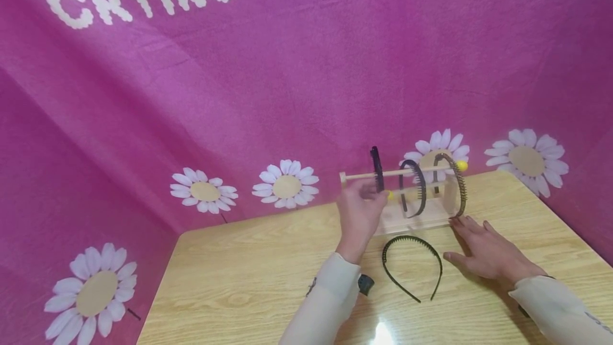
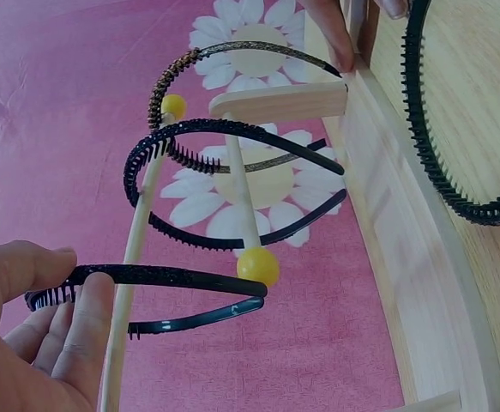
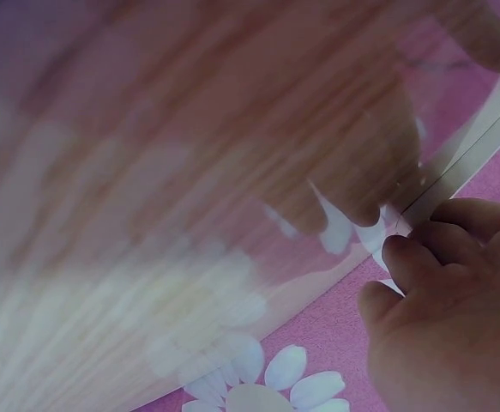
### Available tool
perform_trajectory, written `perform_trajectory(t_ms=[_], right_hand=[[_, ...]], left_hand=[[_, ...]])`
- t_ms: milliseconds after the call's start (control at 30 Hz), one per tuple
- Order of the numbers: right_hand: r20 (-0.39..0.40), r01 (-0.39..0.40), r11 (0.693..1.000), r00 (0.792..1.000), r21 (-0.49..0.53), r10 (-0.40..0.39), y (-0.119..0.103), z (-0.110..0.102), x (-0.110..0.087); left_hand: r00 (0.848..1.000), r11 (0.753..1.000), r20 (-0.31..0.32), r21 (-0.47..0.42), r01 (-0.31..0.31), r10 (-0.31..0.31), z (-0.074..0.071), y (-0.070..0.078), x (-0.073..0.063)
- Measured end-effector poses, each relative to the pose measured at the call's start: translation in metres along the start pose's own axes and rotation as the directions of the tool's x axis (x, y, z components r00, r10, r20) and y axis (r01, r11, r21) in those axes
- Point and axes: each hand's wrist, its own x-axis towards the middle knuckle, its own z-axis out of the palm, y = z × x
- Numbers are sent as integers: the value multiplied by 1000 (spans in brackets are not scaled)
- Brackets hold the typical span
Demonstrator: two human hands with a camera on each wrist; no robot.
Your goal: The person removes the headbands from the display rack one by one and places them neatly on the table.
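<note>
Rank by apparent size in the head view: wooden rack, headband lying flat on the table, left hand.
1. Wooden rack
2. Headband lying flat
3. Left hand, close to that headband; it sits nearer the camera, so this order is unsure.

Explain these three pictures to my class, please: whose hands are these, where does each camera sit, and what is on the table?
A person works with bare hands; no machine is involved. One camera is on the head, one on each wrist. On the wooden table stands a wooden rack with a rod carrying three headbands. The left hand pinches the black headband at the rod's end; its wrist camera shows this close up. The right hand rests flat on the table, fingertips at the rack's base; its wrist view is mostly blurred. A fourth, loose headband lies on the table between the hands.
</note>
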Motion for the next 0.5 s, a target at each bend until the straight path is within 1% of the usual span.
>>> perform_trajectory(t_ms=[167,300,500], right_hand=[[3,0,1000,1000,2,0,1,0,0],[2,1,1000,1000,-7,-1,1,1,1],[5,0,1000,1000,6,0,1,1,0]], left_hand=[[1000,1000,-6,-29,4,-4,-1,2,0],[1000,999,-17,-49,20,-21,-2,4,0],[999,996,-30,-84,42,-45,-5,5,3]])
